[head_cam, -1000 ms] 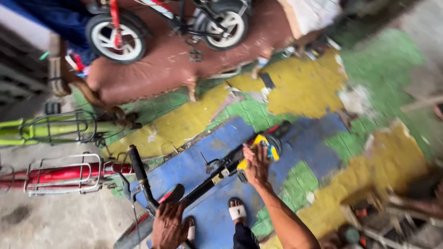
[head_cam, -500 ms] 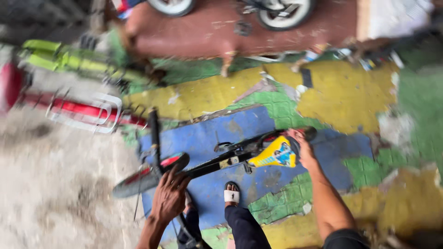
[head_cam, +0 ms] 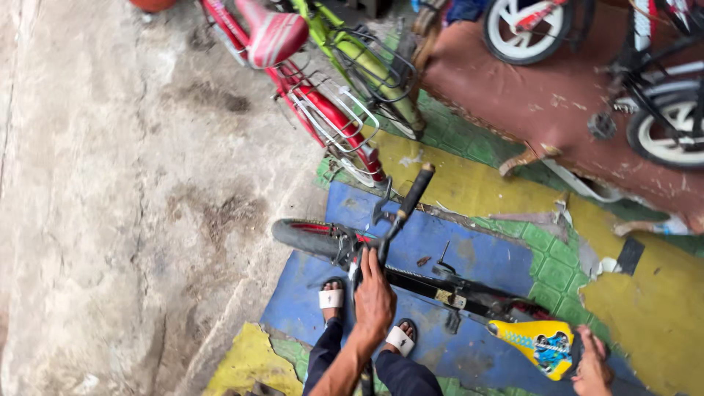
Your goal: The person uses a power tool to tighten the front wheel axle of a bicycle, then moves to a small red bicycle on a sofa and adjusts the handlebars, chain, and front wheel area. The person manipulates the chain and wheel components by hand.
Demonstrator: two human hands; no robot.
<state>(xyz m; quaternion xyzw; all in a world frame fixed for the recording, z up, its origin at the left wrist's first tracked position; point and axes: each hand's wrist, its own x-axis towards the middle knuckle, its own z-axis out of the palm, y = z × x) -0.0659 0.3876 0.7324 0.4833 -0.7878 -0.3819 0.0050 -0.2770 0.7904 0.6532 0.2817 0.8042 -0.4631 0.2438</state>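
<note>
On the blue mat (head_cam: 484,253), your small black bike (head_cam: 433,282) is lying on its side (front wheel toward the concrete). Your left hand (head_cam: 372,297) is clenching its handlebar (head_cam: 400,216), while your right hand (head_cam: 590,367) is gripping the rear of the yellow saddle (head_cam: 539,348). A red bicycle (head_cam: 308,95) is standing just beyond.
</note>
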